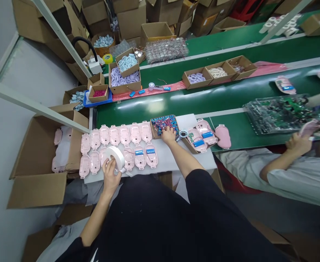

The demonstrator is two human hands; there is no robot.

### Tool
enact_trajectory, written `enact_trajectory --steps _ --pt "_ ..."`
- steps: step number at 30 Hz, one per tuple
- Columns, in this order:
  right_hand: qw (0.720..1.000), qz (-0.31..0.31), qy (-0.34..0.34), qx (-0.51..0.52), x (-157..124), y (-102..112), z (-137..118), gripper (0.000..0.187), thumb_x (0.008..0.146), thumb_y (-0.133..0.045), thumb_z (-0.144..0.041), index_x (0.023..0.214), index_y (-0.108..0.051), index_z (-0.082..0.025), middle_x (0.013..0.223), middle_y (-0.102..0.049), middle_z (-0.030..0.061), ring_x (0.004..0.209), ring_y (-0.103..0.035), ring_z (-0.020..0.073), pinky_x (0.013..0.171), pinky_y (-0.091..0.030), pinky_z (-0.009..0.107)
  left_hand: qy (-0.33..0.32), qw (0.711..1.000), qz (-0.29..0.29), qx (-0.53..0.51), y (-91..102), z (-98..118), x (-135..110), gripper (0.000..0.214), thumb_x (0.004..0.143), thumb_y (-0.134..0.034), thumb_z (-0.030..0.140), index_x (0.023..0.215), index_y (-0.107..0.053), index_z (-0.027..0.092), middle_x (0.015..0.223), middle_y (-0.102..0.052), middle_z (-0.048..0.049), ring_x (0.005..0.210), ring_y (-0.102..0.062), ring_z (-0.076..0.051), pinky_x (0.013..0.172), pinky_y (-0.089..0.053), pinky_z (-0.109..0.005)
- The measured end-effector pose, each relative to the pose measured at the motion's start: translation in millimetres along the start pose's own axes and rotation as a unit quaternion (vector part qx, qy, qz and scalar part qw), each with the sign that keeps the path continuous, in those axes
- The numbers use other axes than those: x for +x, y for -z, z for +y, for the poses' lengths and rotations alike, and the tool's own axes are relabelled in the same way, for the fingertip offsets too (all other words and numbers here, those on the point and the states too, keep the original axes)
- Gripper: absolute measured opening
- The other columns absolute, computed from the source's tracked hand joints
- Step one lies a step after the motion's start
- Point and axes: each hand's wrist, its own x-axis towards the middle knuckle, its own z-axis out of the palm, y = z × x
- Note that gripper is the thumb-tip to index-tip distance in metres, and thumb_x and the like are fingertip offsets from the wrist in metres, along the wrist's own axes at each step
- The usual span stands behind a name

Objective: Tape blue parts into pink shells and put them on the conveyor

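Observation:
A roll of white tape (116, 157) stands on edge in my left hand (110, 176), whose fingers are closed around its lower left side. It is held over the front row of pink plastic shells (95, 162). Two shells in that row each carry a blue battery (150, 151). My right hand (168, 135) reaches into a cardboard box (156, 135) of blue batteries with red wires. Its fingers bend down among the wires, and what they pinch is hidden. To its right, two pink shells (207, 131) with batteries rest on a small box.
A green conveyor (154, 105) runs behind the white-covered table (165, 160). Open cartons of rings (124, 78) stand beyond it. At left is a large carton (37, 156). On the right, a co-worker's hand (299, 143) holds a pink part near a tray of circuit boards (274, 114).

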Motion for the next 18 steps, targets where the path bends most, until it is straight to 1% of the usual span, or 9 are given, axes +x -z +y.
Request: enact_trajectory --steps 2,3,6,8,10,12,14,16,18 --pt "1.0 0.016 -0.006 0.018 -2.6 -1.3 -2.5 0.036 0.1 -0.046 -0.031 0.123 -0.073 -0.02 0.148 -0.047 0.0196 0.129 -0.038 0.0362 0.105 -0.033 0.052 0.006 1.0 -0.001 0.004 0.9 -1.0 -2.7 0.046 0.092 -0.063 0.032 0.135 -0.057 0.018 0.127 -0.065 -0.0171 0.138 -0.047 -0.037 0.115 -0.039 -0.059" --pt "0.999 0.03 0.003 0.032 -5.6 0.0 -2.8 0.036 0.101 -0.045 -0.033 0.12 -0.073 -0.021 0.149 -0.047 0.0185 0.13 -0.037 0.036 0.106 -0.032 0.052 0.008 1.0 -0.002 0.006 0.9 -2.0 -4.1 0.046 0.092 -0.062 0.032 0.135 -0.056 0.018 0.127 -0.065 -0.017 0.137 -0.048 -0.037 0.115 -0.039 -0.06" --pt "0.989 0.094 0.038 0.105 -21.6 11.5 -1.1 0.034 0.101 -0.045 -0.036 0.11 -0.076 -0.022 0.151 -0.049 0.0136 0.136 -0.035 0.0345 0.11 -0.031 0.051 0.009 1.0 0.0 0.011 -1.0 -5.2 -8.0 0.047 0.092 -0.063 0.035 0.135 -0.056 0.019 0.127 -0.065 -0.0166 0.136 -0.05 -0.038 0.115 -0.04 -0.06" --pt "0.974 0.124 0.048 0.181 -37.3 23.5 1.7 0.033 0.1 -0.046 -0.033 0.099 -0.075 -0.021 0.147 -0.055 0.0122 0.136 -0.039 0.032 0.11 -0.033 0.047 0.007 1.0 -0.001 0.008 -3.8 -6.4 -9.5 0.046 0.092 -0.063 0.035 0.134 -0.057 0.019 0.126 -0.065 -0.0165 0.135 -0.05 -0.038 0.115 -0.04 -0.06" --pt "0.95 0.115 0.068 0.283 -55.9 35.8 5.4 0.032 0.096 -0.045 -0.03 0.086 -0.073 -0.019 0.138 -0.063 0.012 0.13 -0.049 0.0289 0.108 -0.038 0.042 0.007 1.0 -0.001 0.001 -7.3 -5.9 -9.9 0.046 0.091 -0.063 0.035 0.133 -0.057 0.018 0.126 -0.065 -0.0167 0.135 -0.05 -0.038 0.114 -0.041 -0.06" --pt "0.909 0.065 0.097 0.4 -77.3 45.8 8.6 0.03 0.092 -0.046 -0.032 0.08 -0.071 -0.02 0.127 -0.07 0.0113 0.119 -0.059 0.0268 0.106 -0.042 0.039 0.005 1.0 0.001 -0.009 -11.0 -3.8 -8.9 0.046 0.091 -0.063 0.035 0.133 -0.057 0.018 0.126 -0.065 -0.0168 0.136 -0.049 -0.039 0.113 -0.042 -0.06" --pt "0.855 -0.007 0.102 0.508 -101.6 51.4 9.4 0.028 0.089 -0.05 -0.038 0.079 -0.07 -0.02 0.112 -0.075 0.0101 0.107 -0.066 0.0256 0.101 -0.047 0.039 -0.002 1.0 0.006 -0.019 -14.9 -0.4 -6.8 0.046 0.091 -0.063 0.035 0.133 -0.057 0.017 0.127 -0.065 -0.0169 0.136 -0.047 -0.039 0.112 -0.043 -0.06" --pt "0.793 -0.097 0.059 0.599 -128.9 52.0 6.7 0.029 0.087 -0.057 -0.046 0.078 -0.066 -0.02 0.094 -0.076 0.0078 0.091 -0.069 0.0234 0.09 -0.053 0.038 -0.01 0.999 0.007 -0.03 -18.9 3.5 -4.3 0.047 0.091 -0.063 0.035 0.134 -0.058 0.016 0.127 -0.065 -0.0169 0.137 -0.046 -0.038 0.113 -0.042 -0.059" --pt "0.723 -0.192 -0.02 0.663 -158.0 48.2 0.9 0.032 0.084 -0.066 -0.051 0.077 -0.06 -0.021 0.08 -0.071 0.0039 0.072 -0.066 0.019 0.073 -0.057 0.035 -0.012 0.999 0.005 -0.039 -23.1 7.5 -2.2 0.046 0.091 -0.063 0.035 0.134 -0.058 0.017 0.127 -0.065 -0.0166 0.137 -0.046 -0.038 0.113 -0.042 -0.059"
